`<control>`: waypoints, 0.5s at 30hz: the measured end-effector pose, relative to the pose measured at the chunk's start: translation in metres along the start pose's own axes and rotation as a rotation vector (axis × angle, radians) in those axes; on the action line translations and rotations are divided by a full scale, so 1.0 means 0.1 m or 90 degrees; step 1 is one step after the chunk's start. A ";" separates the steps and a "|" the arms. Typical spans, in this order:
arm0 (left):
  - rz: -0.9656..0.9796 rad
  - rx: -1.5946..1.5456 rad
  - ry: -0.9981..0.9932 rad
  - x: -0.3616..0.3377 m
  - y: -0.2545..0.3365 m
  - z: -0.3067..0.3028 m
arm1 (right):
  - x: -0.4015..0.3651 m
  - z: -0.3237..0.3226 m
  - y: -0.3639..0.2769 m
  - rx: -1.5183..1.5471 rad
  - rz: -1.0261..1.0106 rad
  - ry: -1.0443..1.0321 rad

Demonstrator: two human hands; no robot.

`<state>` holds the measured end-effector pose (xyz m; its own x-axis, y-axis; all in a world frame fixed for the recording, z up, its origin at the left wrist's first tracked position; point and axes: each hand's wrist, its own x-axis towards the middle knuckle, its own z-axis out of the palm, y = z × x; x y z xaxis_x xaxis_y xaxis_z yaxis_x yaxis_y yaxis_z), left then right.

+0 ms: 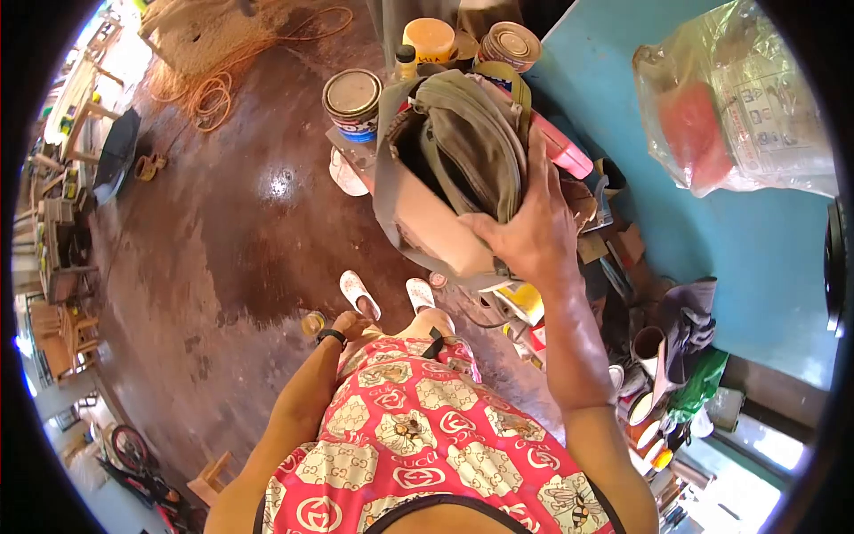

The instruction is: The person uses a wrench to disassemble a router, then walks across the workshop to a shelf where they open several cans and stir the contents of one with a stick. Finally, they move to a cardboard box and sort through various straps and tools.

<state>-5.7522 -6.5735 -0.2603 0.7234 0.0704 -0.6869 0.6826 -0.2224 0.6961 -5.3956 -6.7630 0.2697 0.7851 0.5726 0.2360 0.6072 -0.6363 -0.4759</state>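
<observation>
An olive-grey fabric bag [471,133] with a wide strap rests at the shelf's end, its top open. My right hand [534,222] grips the bag's near right side, the thumb on the front and the fingers behind. Low by my lap, my left hand [354,324] hangs beside the pink patterned clothing [418,418], a dark band on its wrist. Its fingers are too small and partly hidden to show whether they hold anything. A paint can [352,96] stands left of the bag.
Behind the bag are a yellow-orange tub [429,40] and another can [513,44]. A plastic bag [729,107] hangs on the blue wall [587,62]. Boots [672,343] and clutter line the right side. Orange rope [212,100] lies on the floor at upper left.
</observation>
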 end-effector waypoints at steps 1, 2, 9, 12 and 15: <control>-0.031 0.025 0.004 -0.09 0.15 -0.14 | 0.07 0.00 -0.15 -0.052 0.077 -0.051; -0.059 0.047 0.013 -0.16 0.31 -0.29 | 0.15 0.01 -0.27 -0.103 0.149 -0.101; -0.133 0.257 -0.024 -0.41 0.08 -1.18 | 0.31 -0.06 0.41 -0.083 0.046 0.121; 0.077 0.533 -0.070 -0.33 -0.59 -1.53 | 0.33 -0.60 0.11 0.042 0.156 0.160; 0.148 0.545 -0.084 -0.42 -0.75 -1.80 | 0.19 -1.08 -0.10 0.105 0.171 0.230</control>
<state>-5.8154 -6.3848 -0.2457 0.7796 -0.1670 -0.6036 0.1717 -0.8699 0.4624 -5.3733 -6.8017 0.3700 0.9214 0.1641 0.3521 0.3727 -0.6295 -0.6818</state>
